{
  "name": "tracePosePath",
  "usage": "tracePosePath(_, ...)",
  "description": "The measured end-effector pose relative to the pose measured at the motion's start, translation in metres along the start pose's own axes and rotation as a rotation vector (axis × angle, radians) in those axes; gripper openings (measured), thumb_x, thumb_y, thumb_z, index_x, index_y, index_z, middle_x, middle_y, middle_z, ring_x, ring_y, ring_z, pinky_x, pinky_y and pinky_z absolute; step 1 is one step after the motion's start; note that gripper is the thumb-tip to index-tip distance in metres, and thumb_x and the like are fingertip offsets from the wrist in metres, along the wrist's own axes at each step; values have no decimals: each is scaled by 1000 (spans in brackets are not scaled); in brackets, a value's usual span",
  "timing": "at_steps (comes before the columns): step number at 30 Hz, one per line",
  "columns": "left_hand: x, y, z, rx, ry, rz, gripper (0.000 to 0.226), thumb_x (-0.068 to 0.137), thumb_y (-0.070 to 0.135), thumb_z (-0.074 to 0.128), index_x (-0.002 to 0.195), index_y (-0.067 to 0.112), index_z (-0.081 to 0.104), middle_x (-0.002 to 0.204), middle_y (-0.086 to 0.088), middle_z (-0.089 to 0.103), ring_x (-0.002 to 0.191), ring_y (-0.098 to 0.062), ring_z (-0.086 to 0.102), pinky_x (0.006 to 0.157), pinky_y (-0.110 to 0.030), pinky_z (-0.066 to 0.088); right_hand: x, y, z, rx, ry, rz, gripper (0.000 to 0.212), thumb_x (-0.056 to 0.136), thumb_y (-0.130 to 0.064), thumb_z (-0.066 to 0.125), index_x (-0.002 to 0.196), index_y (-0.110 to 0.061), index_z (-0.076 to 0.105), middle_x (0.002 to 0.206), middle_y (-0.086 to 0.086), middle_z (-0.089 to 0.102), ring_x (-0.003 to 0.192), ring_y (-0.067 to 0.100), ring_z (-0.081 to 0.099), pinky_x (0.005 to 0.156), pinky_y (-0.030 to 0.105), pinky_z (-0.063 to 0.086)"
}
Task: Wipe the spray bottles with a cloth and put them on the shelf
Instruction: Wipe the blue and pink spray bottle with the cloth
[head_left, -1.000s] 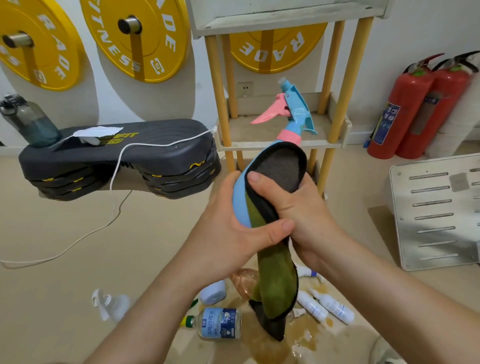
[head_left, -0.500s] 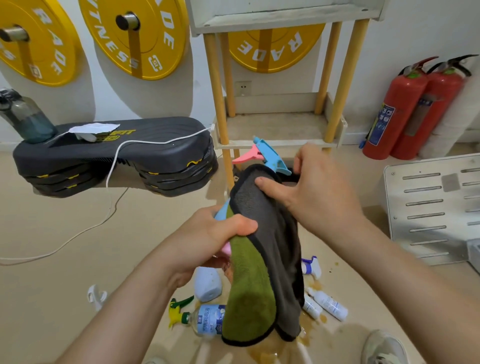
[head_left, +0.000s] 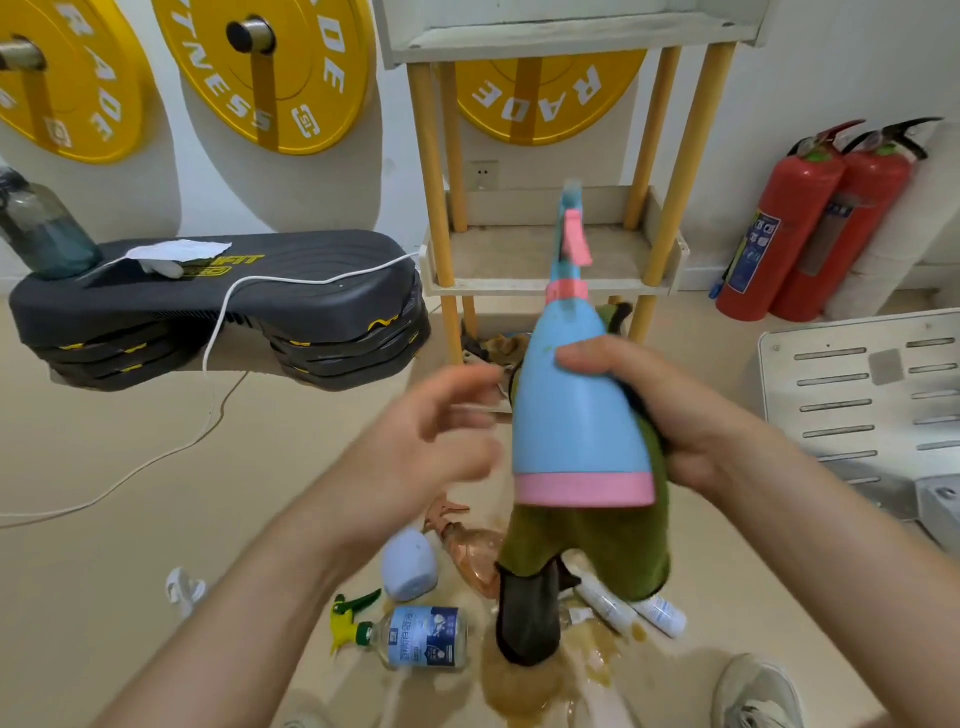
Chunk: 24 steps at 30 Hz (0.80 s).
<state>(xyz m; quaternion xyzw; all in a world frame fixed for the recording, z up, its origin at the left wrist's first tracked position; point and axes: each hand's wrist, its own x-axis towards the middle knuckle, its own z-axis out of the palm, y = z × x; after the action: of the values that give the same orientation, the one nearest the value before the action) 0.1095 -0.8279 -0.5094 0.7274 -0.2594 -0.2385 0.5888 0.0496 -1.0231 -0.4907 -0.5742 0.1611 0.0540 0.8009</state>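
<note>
Within right hand (head_left: 701, 431), blue spray bottle (head_left: 571, 431)

Bright even light; left hand (head_left: 436, 431) motion-blurred; edges distorted.

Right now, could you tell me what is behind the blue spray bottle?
The green cloth lies behind the blue spray bottle, held against it by the right hand; the bottle hides its middle.
</note>
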Motion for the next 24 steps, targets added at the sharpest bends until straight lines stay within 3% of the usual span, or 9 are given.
tracePosePath(2,10,-13,-9,-18,6,13,73,64,10,63,132,34,54,131,13,59,124,1,52,100,-34,50,-11,-11,-6,117,-113,-13,44,35,-20,88,78,-14,81,83,10,76,69,23,74,58,33,61)
tracePosePath(4,14,-23,1,57,-210,-46,74,70,8,66,139,29,50,139,12,56,131,1,47,104,-32,46,-18,-17,-10,216,-141,-62,59,12,-26,95,68,-13,80,77,9,76,65,22,74,54,33,60)
tracePosePath(7,16,-41,21,89,-345,-142,32,91,6,67,123,10,66,116,-3,72,103,-7,66,84,-21,51,-21,-20,-20,210,-164,-71,68,7,-31,97,70,-11,81,78,10,76,65,23,74,54,33,59)
tracePosePath(9,18,-48,19,14,-288,-180,23,92,13,68,114,6,70,103,-5,75,91,-11,70,76,-19,52,-19,-21,-26,110,-203,-45,69,10,-32,97,74,-11,81,80,11,76,67,23,74,55,33,60)
tracePosePath(11,20,-47,6,-98,-183,-211,32,82,18,76,112,7,70,106,-9,75,94,-19,72,78,-25,56,-16,-22,-30,-25,-186,-40,69,19,-26,93,85,-10,79,82,10,76,69,22,74,57,32,61)
tracePosePath(14,20,-32,-10,-264,-54,-179,37,76,16,73,110,3,71,108,-17,73,96,-29,71,85,-36,57,-9,-20,-35,-188,-96,-90,55,53,-22,77,106,-12,64,85,8,77,73,22,74,63,33,62)
tracePosePath(16,19,-19,-13,-267,107,-110,27,75,19,77,97,3,74,93,-12,75,84,-22,70,76,-29,56,-5,-18,-35,-265,-83,-127,47,65,-23,70,110,-15,61,91,8,76,81,25,74,69,37,62)
tracePosePath(19,18,-1,-11,-306,257,-64,15,83,17,68,84,4,74,77,-9,72,69,-16,66,61,-22,54,0,-15,-32,-337,-89,-145,48,66,-25,73,111,-18,60,95,6,76,86,27,74,70,39,60)
tracePosePath(24,15,19,6,-578,78,-101,41,69,3,55,106,-2,73,99,-19,65,85,-28,56,70,-31,54,16,8,-7,-418,60,-237,39,78,-15,78,113,-13,60,98,5,76,89,24,74,81,44,60)
